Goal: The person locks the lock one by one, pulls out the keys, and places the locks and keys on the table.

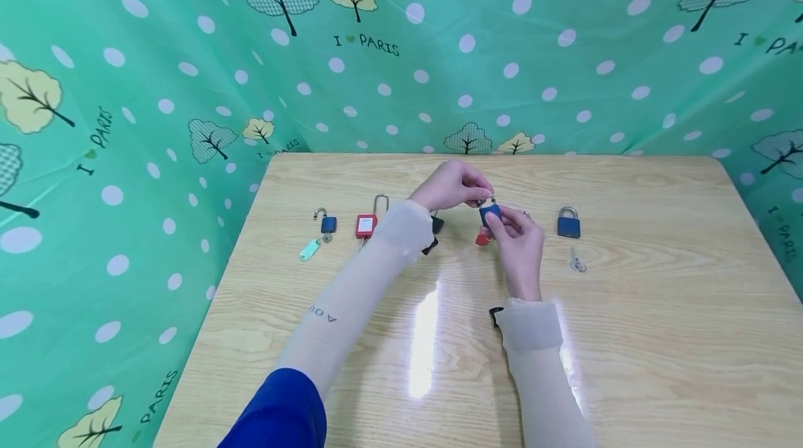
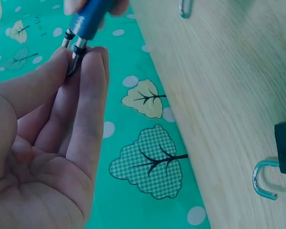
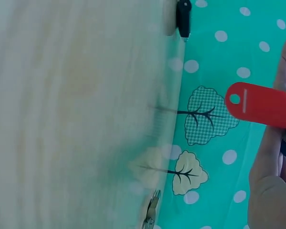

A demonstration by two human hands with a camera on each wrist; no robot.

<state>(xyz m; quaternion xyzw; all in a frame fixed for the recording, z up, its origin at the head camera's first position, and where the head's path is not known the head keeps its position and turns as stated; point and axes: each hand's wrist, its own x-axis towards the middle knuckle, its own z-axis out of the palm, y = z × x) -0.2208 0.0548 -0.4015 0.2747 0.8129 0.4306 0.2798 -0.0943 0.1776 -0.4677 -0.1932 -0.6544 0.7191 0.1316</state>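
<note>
Both hands hold a small blue padlock (image 1: pixel 490 213) above the table's far half. My left hand (image 1: pixel 453 187) pinches its metal shackle (image 2: pixel 76 61) between thumb and fingers, as the left wrist view shows. The right hand (image 1: pixel 522 242) grips the blue body, thumb on its front. A red key tag (image 3: pixel 260 105) hangs below the padlock, beside the right hand's fingers; its key is mostly hidden. Whether the shackle is locked into the body, I cannot tell.
To the left lie a blue padlock (image 1: pixel 329 224) with its shackle open, a turquoise key tag (image 1: pixel 309 250) and a red padlock (image 1: pixel 366 226). A black padlock (image 1: pixel 437 225) is partly behind the left forearm. At right lie another blue padlock (image 1: pixel 569 226) and keys (image 1: pixel 577 265).
</note>
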